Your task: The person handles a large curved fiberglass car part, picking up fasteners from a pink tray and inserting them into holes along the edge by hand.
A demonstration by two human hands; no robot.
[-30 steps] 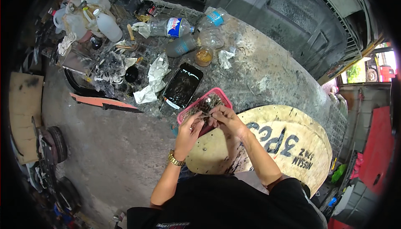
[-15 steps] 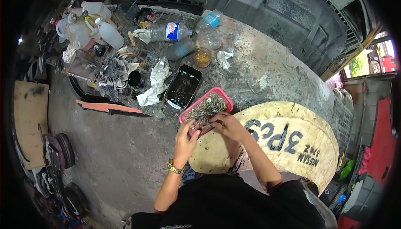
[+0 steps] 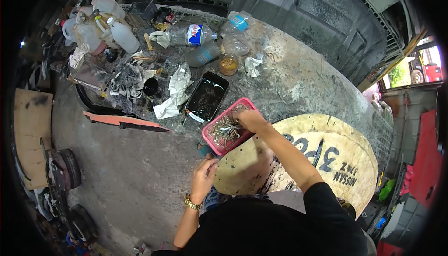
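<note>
A pink plastic basket (image 3: 219,152) holds a loose heap of screws and bolts (image 3: 226,130). It sits at the bench's front edge, beside a curved wooden panel (image 3: 298,139). My right hand (image 3: 252,119) reaches into the basket's far right end, its fingers bent down among the metal pieces; their tips are hidden. Below the basket's near corner, my left hand (image 3: 203,177) is raised clear of it, fingers drawn together in a pinch. Whatever lies between those fingertips is too small to make out.
A black tray of dark liquid (image 3: 208,96) lies left of the basket, near crumpled paper (image 3: 176,92). Plastic bottles (image 3: 196,35), a jar (image 3: 228,64) and several jugs (image 3: 122,35) crowd the bench's far side. A large dark panel (image 3: 308,18) stands behind.
My left hand has left the basket and come down toward me. My right hand has moved to the basket's far end, leaving more of the screws and bolts visible.
</note>
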